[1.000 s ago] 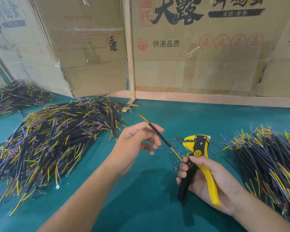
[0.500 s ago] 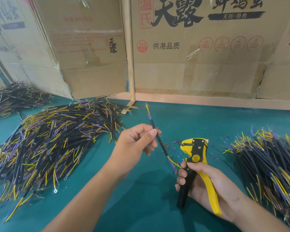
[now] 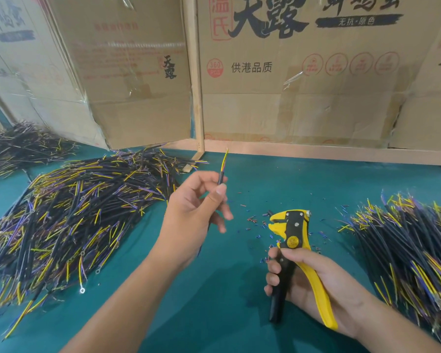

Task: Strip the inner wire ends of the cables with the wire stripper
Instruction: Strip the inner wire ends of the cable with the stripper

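Cable pinched upright in my left hand | right hand grips wire stripper | right cable pile likely left.

The light is bright and even, coming from above. Soft shadows lie on the green surface under the arms. Tape on the cardboard boxes gives small glare. The wide lens bends the edges; the corners are slightly soft.
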The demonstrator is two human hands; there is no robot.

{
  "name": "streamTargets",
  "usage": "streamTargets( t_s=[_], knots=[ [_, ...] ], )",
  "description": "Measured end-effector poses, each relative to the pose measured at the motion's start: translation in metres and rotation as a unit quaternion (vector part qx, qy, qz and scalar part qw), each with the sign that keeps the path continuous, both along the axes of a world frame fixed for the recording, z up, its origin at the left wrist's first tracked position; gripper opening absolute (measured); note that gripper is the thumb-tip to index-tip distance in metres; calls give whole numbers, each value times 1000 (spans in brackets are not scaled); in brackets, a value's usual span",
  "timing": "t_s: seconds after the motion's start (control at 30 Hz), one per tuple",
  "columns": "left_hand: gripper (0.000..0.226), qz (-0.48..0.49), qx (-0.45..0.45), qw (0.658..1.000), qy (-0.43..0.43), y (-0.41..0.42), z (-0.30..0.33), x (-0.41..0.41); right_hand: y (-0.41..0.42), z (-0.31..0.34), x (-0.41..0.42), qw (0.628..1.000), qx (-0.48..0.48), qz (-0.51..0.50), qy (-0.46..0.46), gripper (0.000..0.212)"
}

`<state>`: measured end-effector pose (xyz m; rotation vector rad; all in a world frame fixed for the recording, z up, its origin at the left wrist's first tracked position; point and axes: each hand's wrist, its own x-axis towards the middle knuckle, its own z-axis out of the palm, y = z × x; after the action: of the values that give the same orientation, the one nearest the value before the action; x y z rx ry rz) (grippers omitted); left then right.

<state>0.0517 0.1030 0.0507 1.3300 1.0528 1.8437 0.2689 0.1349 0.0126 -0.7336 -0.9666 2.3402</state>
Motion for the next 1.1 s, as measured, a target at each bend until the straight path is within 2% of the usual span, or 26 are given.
streamTargets(
  t_s=[0.23,0.33,0.5,1.1],
  knots=[
    [22,34,-70,984,162,2,-7,-3,0,0,-1,1000,-8,-4,-2,22],
    [21,39,-92,977,190,2,-9,-4,0,0,-2,1000,-7,-5,-6,23],
    [6,3,-99,977,189,0,-9,-4,1,0,-2,1000,-7,-6,-8,23],
    [22,-3,-98,980,175,2,-14,-3,2,-2,-3,1000,-7,-1,-4,25]
  ],
)
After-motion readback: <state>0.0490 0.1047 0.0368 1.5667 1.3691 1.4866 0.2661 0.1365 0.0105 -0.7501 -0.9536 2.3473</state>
